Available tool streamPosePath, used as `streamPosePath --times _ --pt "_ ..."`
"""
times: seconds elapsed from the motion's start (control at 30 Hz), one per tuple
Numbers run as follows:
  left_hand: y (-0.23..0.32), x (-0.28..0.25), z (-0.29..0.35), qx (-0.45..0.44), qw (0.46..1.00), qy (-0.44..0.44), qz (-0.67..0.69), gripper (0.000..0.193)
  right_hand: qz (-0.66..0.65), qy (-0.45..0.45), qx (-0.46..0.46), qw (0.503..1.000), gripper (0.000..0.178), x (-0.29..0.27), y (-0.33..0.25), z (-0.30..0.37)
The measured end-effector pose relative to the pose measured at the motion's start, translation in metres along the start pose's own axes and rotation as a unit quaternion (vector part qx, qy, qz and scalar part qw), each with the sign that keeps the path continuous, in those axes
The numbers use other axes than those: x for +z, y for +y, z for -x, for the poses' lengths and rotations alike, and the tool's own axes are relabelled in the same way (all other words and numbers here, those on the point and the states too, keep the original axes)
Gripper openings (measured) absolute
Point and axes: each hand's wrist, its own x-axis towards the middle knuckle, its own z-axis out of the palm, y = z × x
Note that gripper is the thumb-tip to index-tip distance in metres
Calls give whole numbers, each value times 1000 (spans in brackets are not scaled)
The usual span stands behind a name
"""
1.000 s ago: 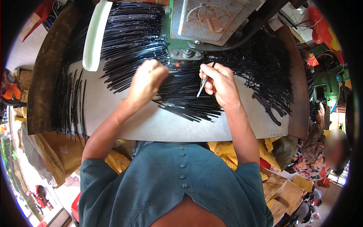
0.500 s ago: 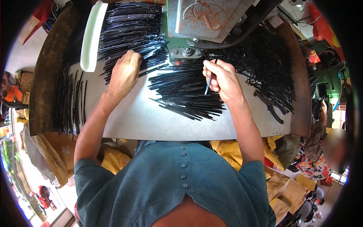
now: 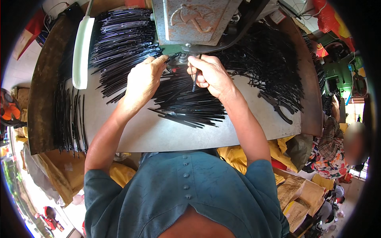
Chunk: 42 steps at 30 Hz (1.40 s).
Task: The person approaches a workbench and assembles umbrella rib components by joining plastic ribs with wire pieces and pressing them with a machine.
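Observation:
At the press, my left hand pinches a thin black rod, its far end by the bolted metal fitting under the press head. Just right of that fitting, my right hand is closed on another thin black rod, which points down toward me from between thumb and fingers. Below both hands lies a loose pile of black rods on the pale metal tabletop. A dense bundle of black rods lies beyond my left hand.
A long white lamp hangs at the left, above more rods. On the right are a tangled heap of black pieces and dark-handled pliers. Raised brown side walls bound the table. Another person sits far right.
My left hand has moved right and up to the fitting, a rod now visible in its fingers. My right hand keeps its rod. The whole view has shifted slightly.

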Motion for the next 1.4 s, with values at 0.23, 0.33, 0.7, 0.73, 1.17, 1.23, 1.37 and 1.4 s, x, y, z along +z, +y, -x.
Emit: streamPosePath --times 0.23,0.33,0.7,0.73,1.17,1.23,1.37,1.4 --pt "0 3 -2 17 999 18 49 23 -13 -8 -2 1000 19 -1 -1 1" --pt "1 2 -2 15 998 15 55 24 -13 -10 -1 1000 19 0 -1 1" --pt "-3 6 -4 23 997 18 65 25 -7 0 9 1000 18 2 1 -1" --pt "-4 7 -4 27 997 17 72 25 -6 0 9 1000 18 2 1 -2" --pt "-8 -18 -3 100 991 5 -90 23 -12 18 13 1000 17 5 2 -1" --pt "-24 -26 -6 11 991 -76 111 18 -12 22 5 1000 17 5 1 -1" --pt "-3 -41 12 -263 841 -244 404 25 -13 18 -4 1000 16 9 5 0" --pt "1 -39 16 -297 788 -252 478 24 -31 7 -16 999 16 14 8 -2"
